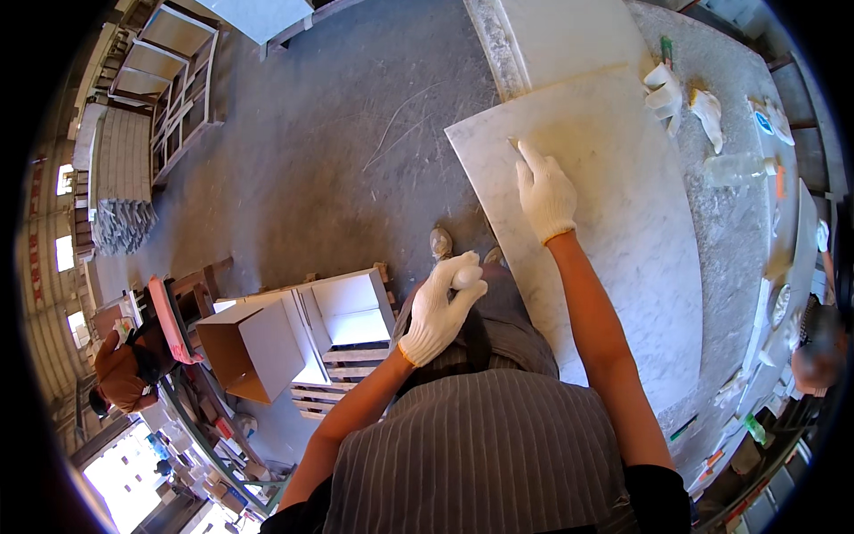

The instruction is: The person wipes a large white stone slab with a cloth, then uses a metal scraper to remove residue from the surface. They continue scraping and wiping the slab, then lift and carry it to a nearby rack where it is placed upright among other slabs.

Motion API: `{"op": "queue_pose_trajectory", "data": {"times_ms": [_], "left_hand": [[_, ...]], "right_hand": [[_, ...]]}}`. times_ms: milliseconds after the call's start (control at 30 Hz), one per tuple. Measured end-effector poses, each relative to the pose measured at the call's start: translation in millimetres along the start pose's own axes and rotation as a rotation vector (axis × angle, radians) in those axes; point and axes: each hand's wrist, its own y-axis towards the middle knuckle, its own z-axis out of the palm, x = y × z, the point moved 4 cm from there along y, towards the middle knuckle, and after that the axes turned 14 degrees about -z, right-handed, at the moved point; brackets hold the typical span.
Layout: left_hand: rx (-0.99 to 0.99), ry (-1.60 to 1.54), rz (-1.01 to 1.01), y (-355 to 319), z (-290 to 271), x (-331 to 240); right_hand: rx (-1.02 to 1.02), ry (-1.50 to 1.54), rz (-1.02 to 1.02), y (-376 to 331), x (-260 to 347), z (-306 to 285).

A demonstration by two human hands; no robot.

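My left hand, in a white knit glove, is closed in front of my body. Its fingers curl round a small smooth white object with a rounded end; the rest of it is hidden. My right hand, gloved the same way, is over the far left part of a pale marble slab. Its forefinger reaches forward, and a small thin pointed piece shows at the fingertip. The grip on that piece is too small to make out fully.
A rough grey worktop holds loose white gloves and a clear plastic bottle. At my left, an open cardboard box stands by white boxes on a wooden pallet. One person is at far left, another at far right.
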Motion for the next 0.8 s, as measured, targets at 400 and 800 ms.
{"op": "queue_pose_trajectory", "data": {"times_ms": [400,800], "left_hand": [[-0.015,-0.008,0.014,-6,-5,6],[-0.008,-0.026,0.056,-10,-3,10]], "right_hand": [[0.038,-0.010,0.025,-5,-3,2],[0.059,0.020,-0.018,-14,1,-6]]}}
